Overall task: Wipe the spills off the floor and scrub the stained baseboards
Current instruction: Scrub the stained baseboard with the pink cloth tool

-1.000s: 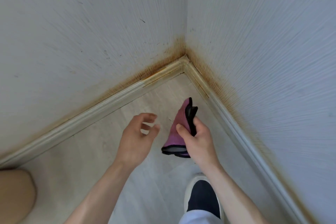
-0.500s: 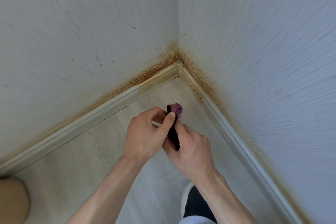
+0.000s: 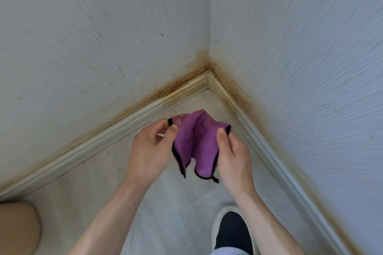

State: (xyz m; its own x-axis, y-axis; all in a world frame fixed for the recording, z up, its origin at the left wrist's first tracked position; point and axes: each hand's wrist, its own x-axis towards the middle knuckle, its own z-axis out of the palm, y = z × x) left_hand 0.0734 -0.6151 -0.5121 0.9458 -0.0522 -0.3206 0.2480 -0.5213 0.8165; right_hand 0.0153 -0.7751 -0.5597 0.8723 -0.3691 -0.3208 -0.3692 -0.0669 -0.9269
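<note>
Purple cloth (image 3: 196, 141) held slack above the floor (image 3: 116, 176) near the far corner, pinched at its top left corner by the left hand (image 3: 151, 151) and at its top right corner by the right hand (image 3: 232, 155), thumb against fingers on the black hem. Spread flat, then fold into a firm pad, clean face out, before pressing along the stained baseboard (image 3: 182, 91), working from the corner outward, since brown staining is heaviest there. No containers in view.

Two pale textured walls (image 3: 103, 27) meet at the far corner above light wood-look flooring (image 3: 165, 213), evenly lit.
</note>
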